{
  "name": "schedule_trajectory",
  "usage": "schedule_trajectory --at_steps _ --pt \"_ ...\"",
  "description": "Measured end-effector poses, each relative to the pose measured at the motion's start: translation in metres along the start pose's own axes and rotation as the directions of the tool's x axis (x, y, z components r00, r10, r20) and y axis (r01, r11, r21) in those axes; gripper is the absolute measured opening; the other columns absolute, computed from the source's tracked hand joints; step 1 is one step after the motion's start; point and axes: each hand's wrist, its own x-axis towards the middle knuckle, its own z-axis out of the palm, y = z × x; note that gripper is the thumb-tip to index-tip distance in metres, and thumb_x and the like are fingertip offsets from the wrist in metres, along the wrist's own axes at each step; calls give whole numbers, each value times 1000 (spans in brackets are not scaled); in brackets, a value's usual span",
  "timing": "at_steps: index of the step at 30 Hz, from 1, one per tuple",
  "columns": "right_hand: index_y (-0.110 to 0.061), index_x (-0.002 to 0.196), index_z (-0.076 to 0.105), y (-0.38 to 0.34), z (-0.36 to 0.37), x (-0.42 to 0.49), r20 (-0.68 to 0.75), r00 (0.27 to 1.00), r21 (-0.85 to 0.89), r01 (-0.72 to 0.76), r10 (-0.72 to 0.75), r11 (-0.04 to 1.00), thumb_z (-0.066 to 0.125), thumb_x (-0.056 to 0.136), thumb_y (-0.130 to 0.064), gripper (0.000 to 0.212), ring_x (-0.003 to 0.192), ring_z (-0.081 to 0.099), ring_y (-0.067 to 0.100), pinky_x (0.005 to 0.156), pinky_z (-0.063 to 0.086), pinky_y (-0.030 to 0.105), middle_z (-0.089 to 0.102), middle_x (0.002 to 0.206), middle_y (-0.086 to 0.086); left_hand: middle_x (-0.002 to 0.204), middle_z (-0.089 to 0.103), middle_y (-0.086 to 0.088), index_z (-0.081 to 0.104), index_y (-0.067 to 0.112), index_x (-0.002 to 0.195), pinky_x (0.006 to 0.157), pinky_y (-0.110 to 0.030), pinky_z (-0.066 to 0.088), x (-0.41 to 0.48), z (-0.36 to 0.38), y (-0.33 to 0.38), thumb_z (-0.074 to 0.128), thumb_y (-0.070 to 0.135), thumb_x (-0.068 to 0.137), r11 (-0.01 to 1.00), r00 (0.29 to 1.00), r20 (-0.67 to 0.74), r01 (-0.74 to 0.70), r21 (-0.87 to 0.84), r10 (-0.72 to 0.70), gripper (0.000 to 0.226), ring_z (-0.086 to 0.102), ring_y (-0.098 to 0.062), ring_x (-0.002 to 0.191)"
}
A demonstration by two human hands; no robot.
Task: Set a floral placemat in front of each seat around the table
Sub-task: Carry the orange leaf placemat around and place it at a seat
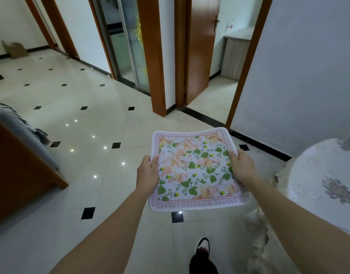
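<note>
A glossy tiled floor (75, 135) with small black diamond insets is running off toward wood-framed doorways (157, 56), and the person is standing on it, not at any seat. The floral placemat (194, 169) is hanging in the air above the tiles, pattern up and roughly level. The left hand (147, 172) is gripping its left border and the right hand (241, 165) its right border, the fingers (154, 160) curling over the edge onto the printed face.

The mat is looking limp — its far edge is bowing and the near corners are drooping. Laid down carelessly, it is likely to land creased or skewed rather than square to a seat.

The round bench (308, 165), covered in a white cloth with flower prints, is showing only at the right edge, near the mat but apart from it. No chair is in view, so the seat positions are having to be guessed, and a mat could end up between places.

A lacy fringe (257, 230) is hanging low just beside the shoe (202, 245) — a foot catching it could drag the cloth askew. The shiny tiles may also be slippery.
</note>
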Motion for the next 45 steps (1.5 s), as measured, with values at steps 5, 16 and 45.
schedule_trajectory --at_steps 5,16,45 --pt "-11 107 53 -4 -3 67 -46 999 32 -22 23 999 37 102 -37 31 72 61 13 52 42 26 60 85 2 83 63 -8 51 11 90 61 -35 49 74 35 29 40 40 102 999 998 43 -42 26 41 33 63 -24 74" --pt "-13 103 56 -1 -50 275 -150 984 146 -70 92 987 40 101 -34 26 76 63 16 60 50 32 64 86 2 82 59 -1 50 10 92 58 -29 45 261 168 140 38 38 103 980 977 147 -172 102 157 32 59 -15 74" --pt "-8 103 57 49 -218 665 -545 731 251 -324 410 912 39 102 -36 34 78 67 23 66 56 39 67 92 10 79 58 -4 48 9 89 50 -20 40 614 564 396 36 36 104 896 693 629 -444 -14 353 33 60 -14 68"
